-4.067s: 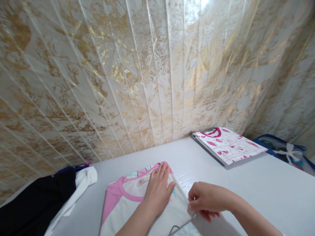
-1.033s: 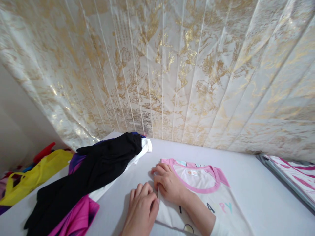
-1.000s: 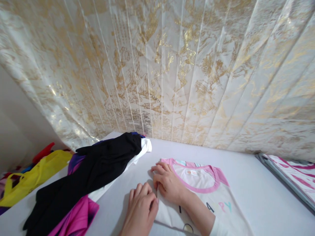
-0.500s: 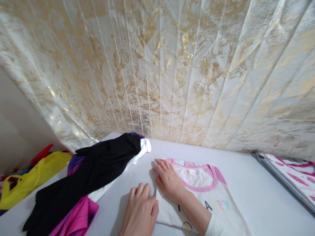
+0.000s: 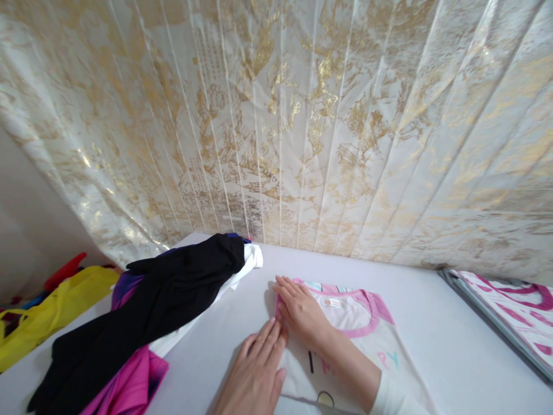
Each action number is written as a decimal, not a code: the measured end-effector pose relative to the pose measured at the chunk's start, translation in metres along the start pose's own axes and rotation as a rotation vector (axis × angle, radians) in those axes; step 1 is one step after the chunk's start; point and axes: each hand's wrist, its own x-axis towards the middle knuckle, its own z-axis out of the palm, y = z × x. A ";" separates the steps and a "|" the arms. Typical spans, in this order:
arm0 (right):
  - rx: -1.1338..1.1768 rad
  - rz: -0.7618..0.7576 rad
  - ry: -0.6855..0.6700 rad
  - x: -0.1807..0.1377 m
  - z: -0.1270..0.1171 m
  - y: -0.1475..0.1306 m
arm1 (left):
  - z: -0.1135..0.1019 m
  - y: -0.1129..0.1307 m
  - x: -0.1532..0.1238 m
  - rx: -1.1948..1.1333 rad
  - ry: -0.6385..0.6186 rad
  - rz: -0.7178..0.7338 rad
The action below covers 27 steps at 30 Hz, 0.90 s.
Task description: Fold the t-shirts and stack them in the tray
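Observation:
A white T-shirt (image 5: 401,380) with a pink neckband and coloured letters lies folded on the white table. Flat across its upper left part rests my right hand (image 5: 302,311), fingers stretched toward the shoulder edge. My left hand (image 5: 259,366) lies along the shirt's left edge, palm down, its fingertips touching the cloth close beside the right hand. Neither hand grips anything. The right forearm covers some of the printed letters.
Left of the hands, a loose heap holds a black garment (image 5: 159,311) over white and pink ones (image 5: 138,380). Beyond the table's left side lies a yellow cloth item (image 5: 60,311). Folded clothes (image 5: 510,311) are stacked at the right. A gold-patterned curtain (image 5: 280,115) hangs behind.
My left hand has moved up and right onto the shirt's edge, its fingers now straighter. The right hand has shifted slightly right, lying flatter on the cloth.

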 end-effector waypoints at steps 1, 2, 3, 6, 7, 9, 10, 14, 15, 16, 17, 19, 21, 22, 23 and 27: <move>-0.017 0.020 -0.005 0.000 0.002 0.000 | 0.002 -0.001 0.000 -0.009 -0.034 -0.007; -0.033 0.041 -0.005 0.001 0.005 0.000 | 0.003 -0.001 -0.001 -0.019 -0.071 -0.018; -0.048 0.061 -0.002 0.001 0.007 0.001 | 0.003 -0.001 -0.001 -0.025 -0.105 -0.030; -0.090 0.104 0.005 0.000 0.012 0.002 | 0.003 -0.001 0.000 -0.029 -0.163 -0.043; -0.099 0.114 0.001 0.000 0.013 0.002 | 0.004 0.000 0.001 -0.026 -0.166 -0.041; -0.104 0.126 0.001 0.000 0.014 0.003 | 0.003 0.000 0.002 -0.021 -0.157 -0.035; -0.102 0.126 0.003 0.000 0.014 0.003 | 0.002 0.000 0.002 -0.022 -0.156 -0.035; -0.069 0.116 -0.022 0.004 0.014 0.011 | -0.011 -0.001 0.008 -0.056 -0.228 -0.048; -0.053 0.113 -0.026 0.005 0.013 0.014 | -0.016 -0.001 0.011 -0.065 -0.252 -0.056; -0.038 0.109 -0.018 0.005 0.012 0.018 | -0.019 0.000 0.015 -0.072 -0.269 -0.067; -0.025 0.104 0.000 0.004 0.011 0.022 | -0.022 0.000 0.021 -0.074 -0.277 -0.083; -0.016 0.083 0.051 -0.003 0.008 0.029 | -0.023 0.002 0.036 -0.071 -0.275 -0.122; -0.033 0.063 0.096 -0.017 0.006 0.037 | -0.018 0.006 0.053 -0.073 -0.262 -0.157; -0.051 0.058 0.114 -0.026 0.005 0.041 | -0.015 0.008 0.062 -0.074 -0.253 -0.172; -0.076 0.059 0.129 -0.037 0.004 0.044 | -0.010 0.010 0.070 -0.074 -0.245 -0.185; -0.232 0.117 0.168 -0.085 0.000 0.060 | 0.006 0.013 0.087 -0.053 -0.228 -0.209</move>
